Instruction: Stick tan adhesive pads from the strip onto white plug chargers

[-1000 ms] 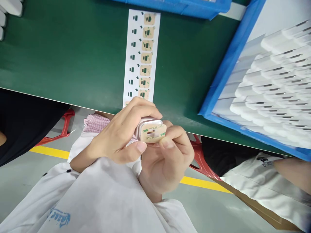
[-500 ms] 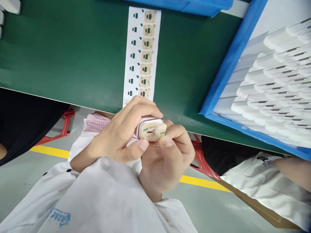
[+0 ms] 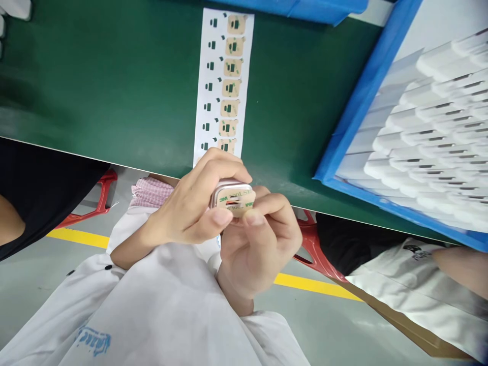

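Note:
My left hand is wrapped round a small white device housing with rounded corners, its end facing up toward me. On that end lies a tan adhesive sticker with green print and a cut-out in its middle. Thumb and forefinger of my right hand pinch the sticker's near right corner. Beyond my hands, a white backing sheet lies on the green table, bearing a column of similar tan stickers; my left hand hides its near end.
At the right stands a blue-rimmed tray filled with rows of white housings. Another blue bin is at the back. White parts sit at the far left. People sit on both sides, near red stools.
Both hands have shifted slightly left with the housing. The sticker now sits closer against the housing's end, and my right fingers still pinch its corner.

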Demonstrator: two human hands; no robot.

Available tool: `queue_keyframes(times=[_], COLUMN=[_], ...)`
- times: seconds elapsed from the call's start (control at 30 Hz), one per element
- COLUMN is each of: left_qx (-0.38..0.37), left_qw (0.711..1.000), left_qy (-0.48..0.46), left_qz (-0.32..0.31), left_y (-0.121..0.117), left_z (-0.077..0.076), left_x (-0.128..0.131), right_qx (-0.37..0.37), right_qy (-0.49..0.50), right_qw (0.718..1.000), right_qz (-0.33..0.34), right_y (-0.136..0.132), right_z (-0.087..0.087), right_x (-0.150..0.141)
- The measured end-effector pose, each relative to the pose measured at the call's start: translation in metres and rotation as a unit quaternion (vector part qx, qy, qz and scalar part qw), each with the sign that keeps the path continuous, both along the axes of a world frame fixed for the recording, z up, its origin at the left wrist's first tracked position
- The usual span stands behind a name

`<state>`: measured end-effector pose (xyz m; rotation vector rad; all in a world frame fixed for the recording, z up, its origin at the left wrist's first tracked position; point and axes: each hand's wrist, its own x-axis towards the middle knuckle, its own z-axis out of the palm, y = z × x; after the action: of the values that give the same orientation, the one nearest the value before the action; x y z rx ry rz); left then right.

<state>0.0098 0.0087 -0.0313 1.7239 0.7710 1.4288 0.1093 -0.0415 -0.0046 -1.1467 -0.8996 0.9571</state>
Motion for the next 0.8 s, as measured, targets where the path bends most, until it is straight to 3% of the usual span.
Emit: queue_keyframes(times=[0.17, 0.33, 0.6, 0.7, 0.8], left_qx=[0.014, 0.034, 0.004, -0.026, -0.084], left_qw=[1.000, 0.999, 1.000, 1.000, 0.996], left_qy=[0.011, 0.007, 0.006, 0.004, 0.012], left_qz=[0.000, 0.007, 0.007, 0.000, -0.036], left_y=[0.000, 0.002, 0.002, 0.000, -0.004], left_z=[0.002, -0.002, -0.004, -0.003, -0.002], left_x=[0.000, 0.001, 0.001, -0.001, -0.001], right_qx=[0.022, 0.096, 0.037, -0.001, -0.026], right_qy=[-0.048, -0.236, -0.378, -0.347, -0.294], right_qw=[0.998, 0.961, 0.917, 0.933, 0.955], right_qz=[-0.019, -0.111, -0.122, -0.094, -0.013], right_y=[-0.001, -0.004, -0.009, -0.004, 0.000], right_z=[-0.003, -0.003, 0.005, 0.004, -0.001], right_x=[-0.001, -0.001, 0.022, 0.032, 0.028])
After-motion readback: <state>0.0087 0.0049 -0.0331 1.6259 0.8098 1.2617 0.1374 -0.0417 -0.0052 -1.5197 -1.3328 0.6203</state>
